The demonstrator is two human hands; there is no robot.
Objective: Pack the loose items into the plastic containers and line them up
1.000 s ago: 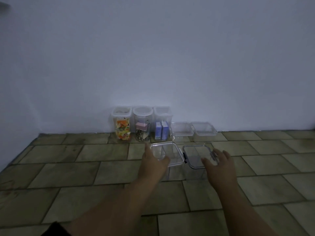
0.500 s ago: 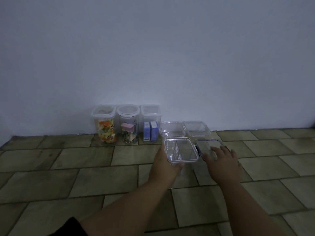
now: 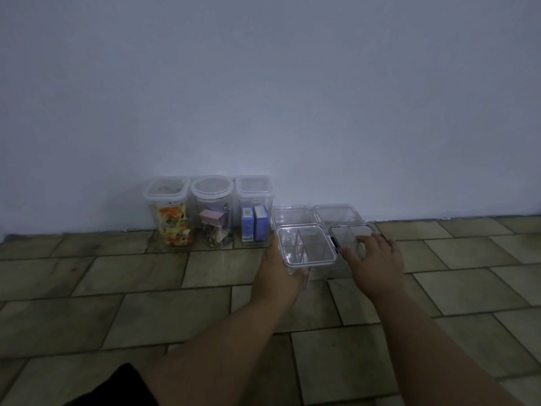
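Three tall lidded jars (image 3: 212, 210) are lined up against the wall, with two low tubs (image 3: 314, 213) beside them. A clear divided box (image 3: 306, 244) is gripped by the left hand (image 3: 278, 271). The right hand (image 3: 373, 259), fingers spread, rests on a second box (image 3: 349, 234), partly hidden.

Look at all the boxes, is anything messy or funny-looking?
Nothing is spilled or broken. The three tall containers stand upright in a row against the wall. The only untidy bit: two clear boxes, under the left hand and the right hand, sit in front of the low boxes by the wall.
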